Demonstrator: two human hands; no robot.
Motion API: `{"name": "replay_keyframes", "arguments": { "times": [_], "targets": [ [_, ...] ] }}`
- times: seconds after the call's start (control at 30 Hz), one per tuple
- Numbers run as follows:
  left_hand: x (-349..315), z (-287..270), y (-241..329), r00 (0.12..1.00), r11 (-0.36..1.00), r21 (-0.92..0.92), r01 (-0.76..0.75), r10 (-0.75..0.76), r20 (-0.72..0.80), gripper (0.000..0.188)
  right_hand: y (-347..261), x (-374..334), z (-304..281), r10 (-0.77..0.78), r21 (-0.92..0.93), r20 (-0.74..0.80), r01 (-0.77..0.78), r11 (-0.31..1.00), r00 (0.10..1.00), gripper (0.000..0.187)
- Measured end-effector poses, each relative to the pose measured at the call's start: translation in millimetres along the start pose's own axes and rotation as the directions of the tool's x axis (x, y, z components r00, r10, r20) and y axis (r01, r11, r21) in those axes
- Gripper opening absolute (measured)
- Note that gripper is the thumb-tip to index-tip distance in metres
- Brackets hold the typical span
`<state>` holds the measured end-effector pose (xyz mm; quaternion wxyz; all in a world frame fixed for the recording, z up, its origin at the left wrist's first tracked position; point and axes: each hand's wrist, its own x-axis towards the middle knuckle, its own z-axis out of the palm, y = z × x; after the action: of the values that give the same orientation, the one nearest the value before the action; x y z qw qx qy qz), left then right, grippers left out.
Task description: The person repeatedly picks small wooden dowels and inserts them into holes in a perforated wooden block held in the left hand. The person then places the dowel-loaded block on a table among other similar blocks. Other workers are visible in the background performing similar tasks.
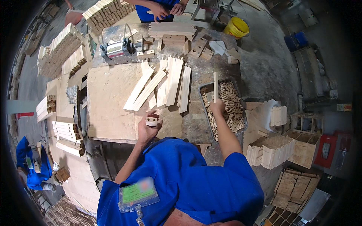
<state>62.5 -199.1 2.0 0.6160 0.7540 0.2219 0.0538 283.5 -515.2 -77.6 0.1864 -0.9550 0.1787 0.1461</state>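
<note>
My left hand [148,128] is closed around a pale wooden slat [152,121], whose end with drilled holes points up; its other end is hidden. At the right, my right hand [217,108] grips a narrow wooden stick [215,87] that stands up over a grey plastic bin [244,126]. The bin holds many short wooden dowels [232,100]; whether my right fingers also hold a dowel cannot be seen. Ahead of my left hand, several pale slats [174,81] lie loosely fanned on the table, some with dowels sticking out at their far ends.
A metal clamp device [117,48] and drilled wooden blocks [198,47] sit at the table's far side. Another person's hands [160,11] work beyond it. Stacked slats [60,49] stand left, more stacks [277,148] right. A yellow bucket [236,28] is at the far right corner.
</note>
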Motion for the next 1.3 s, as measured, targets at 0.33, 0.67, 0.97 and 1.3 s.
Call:
{"name": "replay_keyframes", "arguments": {
  "times": [0.33, 0.67, 0.97, 1.3],
  "targets": [
    [5, 10, 12, 0.984, 0.991, 0.106, -0.075, 0.057, 0.170, 0.053, -8, 6, 20, -0.063, 0.037, 0.078, 0.060, 0.997, 0.995, 0.026],
    [-3, 15, 7, 0.963, 0.992, 0.066, -0.110, 0.090, 0.256, 0.053, -20, 8, 20, -0.230, -0.029, 0.074, 0.232, 0.972, 0.970, 0.029],
    [-2, 17, 10, 0.941, 0.970, 0.023, -0.241, 0.228, 0.249, 0.056, 1, -63, -46, -0.308, 0.779, 0.271, -0.020, 0.626, 0.912, 0.023],
    [-7, 17, -2, 0.926, 0.968, -0.071, -0.240, 0.251, 0.283, 0.059, -106, -225, -85, -0.854, 0.574, 0.034, 0.689, 0.442, 0.520, 0.015]
  ]
}}
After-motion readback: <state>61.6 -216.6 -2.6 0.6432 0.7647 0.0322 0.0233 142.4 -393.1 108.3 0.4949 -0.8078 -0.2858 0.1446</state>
